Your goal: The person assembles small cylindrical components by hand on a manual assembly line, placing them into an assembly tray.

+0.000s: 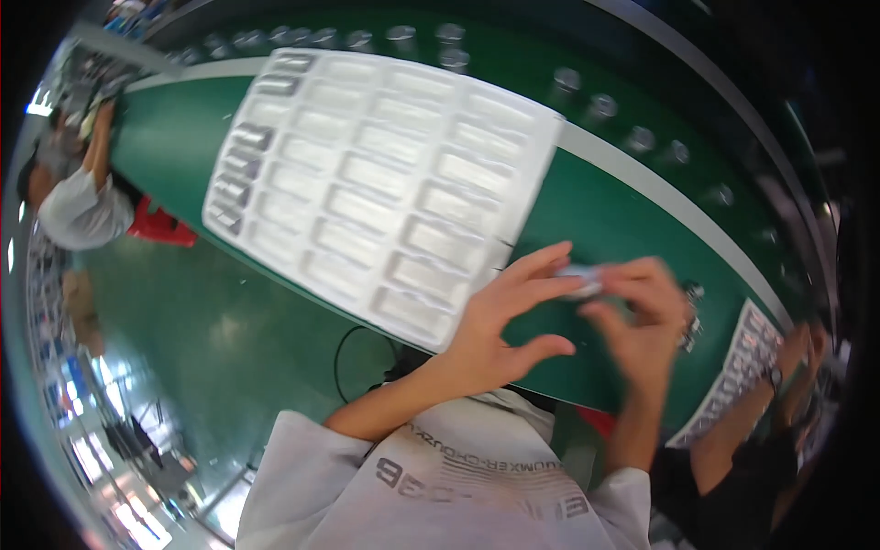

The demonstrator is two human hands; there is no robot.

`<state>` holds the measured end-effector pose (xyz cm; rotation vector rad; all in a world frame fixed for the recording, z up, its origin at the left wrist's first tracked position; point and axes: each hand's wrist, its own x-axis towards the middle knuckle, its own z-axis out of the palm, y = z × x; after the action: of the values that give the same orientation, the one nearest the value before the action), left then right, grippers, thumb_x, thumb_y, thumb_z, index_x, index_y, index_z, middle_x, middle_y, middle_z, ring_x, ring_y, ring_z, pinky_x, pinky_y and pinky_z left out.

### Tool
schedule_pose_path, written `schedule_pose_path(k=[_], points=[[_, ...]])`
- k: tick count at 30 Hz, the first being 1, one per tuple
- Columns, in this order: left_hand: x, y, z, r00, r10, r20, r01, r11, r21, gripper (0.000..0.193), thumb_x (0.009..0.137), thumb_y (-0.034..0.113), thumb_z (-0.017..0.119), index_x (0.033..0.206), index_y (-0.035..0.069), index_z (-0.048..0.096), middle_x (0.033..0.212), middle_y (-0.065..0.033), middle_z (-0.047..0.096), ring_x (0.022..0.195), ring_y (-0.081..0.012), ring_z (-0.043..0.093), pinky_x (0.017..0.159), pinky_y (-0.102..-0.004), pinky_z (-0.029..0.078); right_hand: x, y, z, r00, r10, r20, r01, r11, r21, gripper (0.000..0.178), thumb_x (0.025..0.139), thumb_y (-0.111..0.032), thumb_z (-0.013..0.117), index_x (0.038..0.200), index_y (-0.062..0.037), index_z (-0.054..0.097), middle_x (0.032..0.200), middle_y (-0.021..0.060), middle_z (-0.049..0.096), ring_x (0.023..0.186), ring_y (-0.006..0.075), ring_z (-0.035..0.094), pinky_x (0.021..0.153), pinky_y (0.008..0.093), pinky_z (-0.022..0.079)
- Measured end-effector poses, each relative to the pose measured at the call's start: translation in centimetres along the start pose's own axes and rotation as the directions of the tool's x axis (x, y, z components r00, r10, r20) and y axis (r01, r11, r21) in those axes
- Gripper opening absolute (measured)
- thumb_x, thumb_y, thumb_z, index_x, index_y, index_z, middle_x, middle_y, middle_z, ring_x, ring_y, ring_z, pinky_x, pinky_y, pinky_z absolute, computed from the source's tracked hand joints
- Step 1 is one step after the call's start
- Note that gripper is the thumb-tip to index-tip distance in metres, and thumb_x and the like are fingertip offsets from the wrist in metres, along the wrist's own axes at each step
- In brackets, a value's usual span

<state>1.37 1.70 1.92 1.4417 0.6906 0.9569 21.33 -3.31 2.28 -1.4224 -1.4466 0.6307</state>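
Over the green table, my right hand (644,316) pinches a small pale, shiny part (583,280) between thumb and fingers. The part is blurred, so its exact kind does not show. My left hand (506,319) is just left of it, fingers stretched out and thumb well apart. Its fingertips reach the part's left end; whether they touch it I cannot tell. A large white tray (524,206) with rows of shallow compartments lies beside my left hand. Dark rectangular pieces (249,151) sit in several compartments along its far left side.
Small metal pieces (692,316) lie just beyond my right hand. A second tray with parts (733,380) is at the right, by a co-worker's arm (733,440). Clear round cylinders (566,81) line the far side. Another person (87,206) works at the far left.
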Motion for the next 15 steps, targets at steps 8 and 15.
schedule_pose_path(k=[8,15], points=[[10.8,0.8,-23.5,0.902,0.429,-0.051,-0.091,0.304,0.948,0.029,0.078,-0.014,0.062,0.097,0.005,0.073,0.100,-0.0118,0.072,0.095,-0.0308,0.069,0.084,-0.0351,0.053,9.5,11.7,-12.8,0.970,-0.109,-0.219,-0.106,0.620,-0.777,0.036,0.078,0.004,0.072,0.113,-0.0024,0.067,0.106,0.0121,0.067,0.088,0.0222,0.068,0.076,0.0312,0.054],[16.9,-3.7,-35.7,0.976,0.101,0.193,-0.205,0.115,0.972,0.044,0.072,-0.016,0.065,0.110,0.006,0.070,0.120,-0.0160,0.067,0.125,-0.0341,0.056,0.099,-0.0394,0.049,9.6,12.5,-14.3,0.986,-0.148,-0.080,0.021,0.575,-0.818,0.036,0.080,-0.004,0.074,0.115,-0.0032,0.067,0.113,0.0134,0.068,0.098,0.0286,0.067,0.081,0.0351,0.053]])
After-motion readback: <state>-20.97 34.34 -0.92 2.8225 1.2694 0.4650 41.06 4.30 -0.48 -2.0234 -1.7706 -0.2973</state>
